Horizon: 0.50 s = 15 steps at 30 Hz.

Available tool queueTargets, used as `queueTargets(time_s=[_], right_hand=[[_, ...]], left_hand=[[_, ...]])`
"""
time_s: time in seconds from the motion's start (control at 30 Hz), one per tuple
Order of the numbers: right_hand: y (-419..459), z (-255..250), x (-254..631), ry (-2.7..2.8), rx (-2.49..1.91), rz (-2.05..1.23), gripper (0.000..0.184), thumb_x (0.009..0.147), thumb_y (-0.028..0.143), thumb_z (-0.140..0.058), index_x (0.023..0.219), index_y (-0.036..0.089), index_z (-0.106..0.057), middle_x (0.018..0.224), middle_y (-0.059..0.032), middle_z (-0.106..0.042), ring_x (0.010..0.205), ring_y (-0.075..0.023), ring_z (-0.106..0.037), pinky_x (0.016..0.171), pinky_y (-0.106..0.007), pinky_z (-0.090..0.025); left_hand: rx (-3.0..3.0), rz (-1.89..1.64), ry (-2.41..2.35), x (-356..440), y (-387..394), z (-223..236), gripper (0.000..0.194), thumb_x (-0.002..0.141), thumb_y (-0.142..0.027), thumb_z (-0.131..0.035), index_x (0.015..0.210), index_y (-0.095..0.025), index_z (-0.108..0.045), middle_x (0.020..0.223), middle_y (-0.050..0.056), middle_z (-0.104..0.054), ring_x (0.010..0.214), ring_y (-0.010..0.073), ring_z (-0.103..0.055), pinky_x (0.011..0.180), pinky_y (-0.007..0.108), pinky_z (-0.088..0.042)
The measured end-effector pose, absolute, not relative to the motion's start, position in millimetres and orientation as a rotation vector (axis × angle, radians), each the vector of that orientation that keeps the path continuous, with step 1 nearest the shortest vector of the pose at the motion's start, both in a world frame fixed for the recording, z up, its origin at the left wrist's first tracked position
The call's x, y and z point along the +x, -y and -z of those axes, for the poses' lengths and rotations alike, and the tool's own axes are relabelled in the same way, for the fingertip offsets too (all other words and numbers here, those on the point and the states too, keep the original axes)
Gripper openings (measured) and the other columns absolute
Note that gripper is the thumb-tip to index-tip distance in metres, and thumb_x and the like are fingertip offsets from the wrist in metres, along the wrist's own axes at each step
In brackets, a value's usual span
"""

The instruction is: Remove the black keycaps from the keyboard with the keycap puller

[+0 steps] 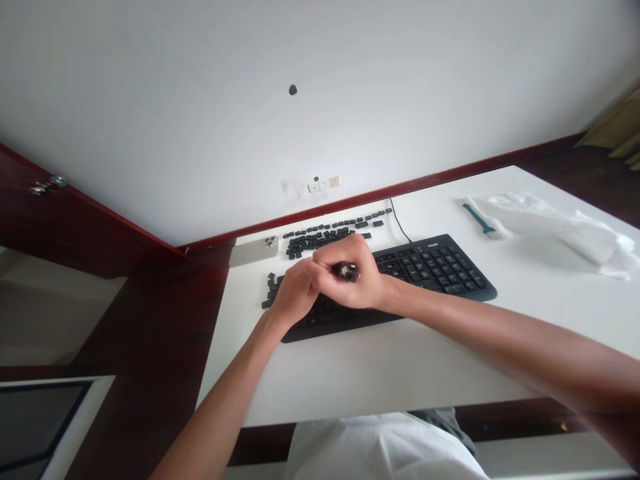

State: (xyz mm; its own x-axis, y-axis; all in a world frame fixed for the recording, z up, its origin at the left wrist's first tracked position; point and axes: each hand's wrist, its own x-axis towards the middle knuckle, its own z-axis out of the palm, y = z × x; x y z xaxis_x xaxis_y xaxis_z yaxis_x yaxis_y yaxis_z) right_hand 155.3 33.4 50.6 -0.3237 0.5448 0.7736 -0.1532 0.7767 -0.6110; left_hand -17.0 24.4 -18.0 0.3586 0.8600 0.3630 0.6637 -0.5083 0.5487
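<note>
A black keyboard lies on the white table, with several keys off its left part. Over that left part my right hand is closed in a fist around a dark-handled tool. Only the tool's butt end, black with a light mark, points up at me; its working end is hidden beneath the fist. My left hand rests against the right hand, low over the keyboard's left side. Its fingers are bent and mostly out of sight, so what they hold or touch cannot be made out.
Loose black keycaps lie in rows behind the keyboard, and several more at its left. A phone lies at the back left. To the right are a teal-handled brush and a crumpled white plastic bag. The keyboard cable runs backward.
</note>
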Motion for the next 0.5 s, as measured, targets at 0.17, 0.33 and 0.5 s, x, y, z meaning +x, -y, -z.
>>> queueTargets(time_s=[0.17, 0.33, 0.5], right_hand=[[-51.7, -62.7, 168.5, 1.627, -0.436, -0.689, 0.042, 0.093, 0.018, -0.053, 0.058, 0.022, -0.029, 0.056, 0.0061, -0.028, 0.054, -0.0074, -0.024, 0.051, -0.024, -0.027], [-65.9, -68.6, 174.8, 1.597, -0.529, -0.653, 0.043, 0.094, 0.021, -0.052, 0.060, 0.023, -0.026, 0.058, 0.0053, -0.025, 0.056, -0.0076, -0.025, 0.053, -0.025, -0.027], [-75.9, -65.4, 176.5, 1.645, -0.579, -0.606, 0.043, 0.095, 0.022, -0.052, 0.059, 0.023, -0.028, 0.059, 0.0045, -0.025, 0.056, -0.0086, -0.027, 0.054, -0.026, -0.029]], left_hand=[[2.202, -1.047, -1.365, -8.6, -31.3, 18.6, 0.031, 0.109, -0.048, -0.045, 0.105, -0.023, -0.063, 0.080, 0.000, -0.065, 0.067, 0.0159, -0.061, 0.067, 0.027, -0.049], [2.041, -1.177, -1.467, -15.1, -34.9, 28.3, 0.029, 0.109, -0.046, -0.047, 0.103, -0.022, -0.063, 0.089, 0.001, -0.068, 0.073, 0.0141, -0.060, 0.072, 0.025, -0.048], [2.053, -1.074, -1.545, -29.6, -44.5, 36.7, 0.022, 0.106, -0.033, -0.053, 0.125, -0.026, -0.061, 0.103, 0.002, -0.074, 0.081, 0.0147, -0.067, 0.076, 0.026, -0.051]])
